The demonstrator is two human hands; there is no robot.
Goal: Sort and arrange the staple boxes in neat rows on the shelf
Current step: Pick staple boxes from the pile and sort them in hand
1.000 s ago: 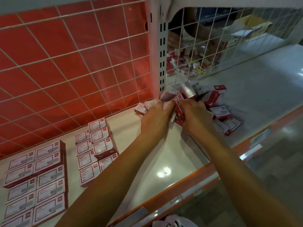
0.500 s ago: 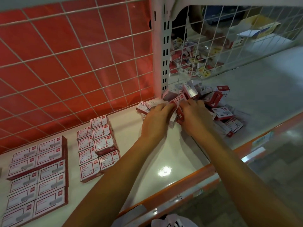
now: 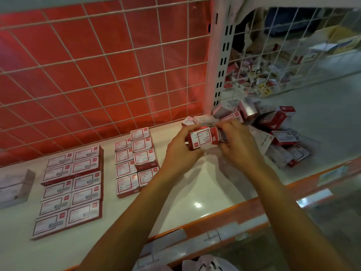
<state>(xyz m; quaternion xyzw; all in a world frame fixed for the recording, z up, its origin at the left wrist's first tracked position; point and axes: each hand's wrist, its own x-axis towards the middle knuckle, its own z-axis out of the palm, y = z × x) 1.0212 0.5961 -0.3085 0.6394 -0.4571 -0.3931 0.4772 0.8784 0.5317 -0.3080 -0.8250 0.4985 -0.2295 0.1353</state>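
A small stack of red-and-white staple boxes [image 3: 201, 138] is held above the white shelf [image 3: 195, 184] between both hands. My left hand [image 3: 180, 147] grips its left side, and my right hand [image 3: 237, 141] curls round its right side. Behind them lies a loose pile of staple boxes [image 3: 273, 124], some tipped on edge. To the left, two short rows of small boxes [image 3: 134, 159] lie flat. Further left, larger boxes [image 3: 72, 184] lie in two neat rows.
A white wire grid over a red backing [image 3: 97, 75] closes the back of the shelf. A white slotted upright [image 3: 220, 61] divides it from the right bay, where more boxes lie behind a wire grid. An orange rail [image 3: 224, 210] edges the front. A grey box [image 3: 15, 186] sits far left.
Both hands were down in the loose pile; now they have lifted a small stack of boxes out of it and drawn it toward me, above the shelf.
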